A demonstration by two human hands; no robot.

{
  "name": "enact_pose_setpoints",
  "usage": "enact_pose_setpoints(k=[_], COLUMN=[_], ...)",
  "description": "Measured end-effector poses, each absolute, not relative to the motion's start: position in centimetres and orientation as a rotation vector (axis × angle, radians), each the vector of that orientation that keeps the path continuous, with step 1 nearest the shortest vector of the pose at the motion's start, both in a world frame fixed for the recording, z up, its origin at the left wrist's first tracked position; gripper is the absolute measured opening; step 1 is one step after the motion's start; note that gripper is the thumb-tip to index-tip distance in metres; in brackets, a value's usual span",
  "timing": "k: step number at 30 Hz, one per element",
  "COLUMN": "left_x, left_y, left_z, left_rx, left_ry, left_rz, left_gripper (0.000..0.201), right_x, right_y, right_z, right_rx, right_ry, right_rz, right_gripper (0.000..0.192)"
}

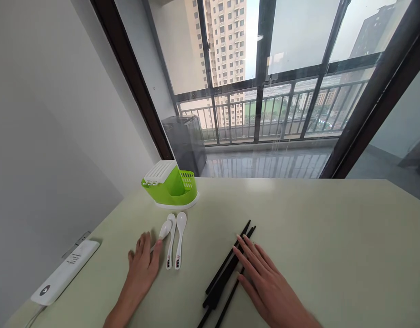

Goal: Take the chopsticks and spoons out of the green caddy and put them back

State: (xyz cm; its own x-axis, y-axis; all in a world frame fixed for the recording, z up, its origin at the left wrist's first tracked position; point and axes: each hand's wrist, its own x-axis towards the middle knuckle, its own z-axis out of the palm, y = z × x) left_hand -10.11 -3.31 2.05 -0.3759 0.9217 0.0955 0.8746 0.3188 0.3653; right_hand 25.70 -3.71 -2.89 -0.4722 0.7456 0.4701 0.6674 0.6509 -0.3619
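My left hand (140, 266) is low over the table by three white spoons. Its thumb and fingers are around the handle of the leftmost white spoon (166, 228), whose bowl overlaps the middle spoon (171, 241). Beside these lies the right-hand spoon (179, 241), its handle towards me. My right hand (264, 278) rests with fingers stretched out across several black chopsticks (221, 282), touching their upper part. The chopsticks lie loosely together at a slant, some of them partly hidden under the fingers.
A green and white utensil holder (172, 189) stands at the table's far left edge. To the left, a white power strip (66, 272) with a cable lies near the wall. Beyond the pale table (326, 237) are a glass door and a balcony.
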Motion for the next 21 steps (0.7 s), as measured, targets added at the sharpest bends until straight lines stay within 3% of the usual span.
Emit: enact_pose_setpoints(k=[10, 21], left_x=[-5.0, -6.0], left_y=[-2.5, -2.3], left_z=[1.9, 3.0], left_rx=[1.839, 2.027], left_ry=[2.28, 2.536], left_rz=[0.617, 0.407], left_gripper=[0.085, 0.078], right_x=[25.7, 26.0], right_y=[-3.8, -3.9], right_z=[-2.7, -3.0], right_rx=[-1.169, -1.239], right_ry=[-2.185, -2.09], right_rz=[0.174, 0.213], right_gripper=[0.069, 0.067])
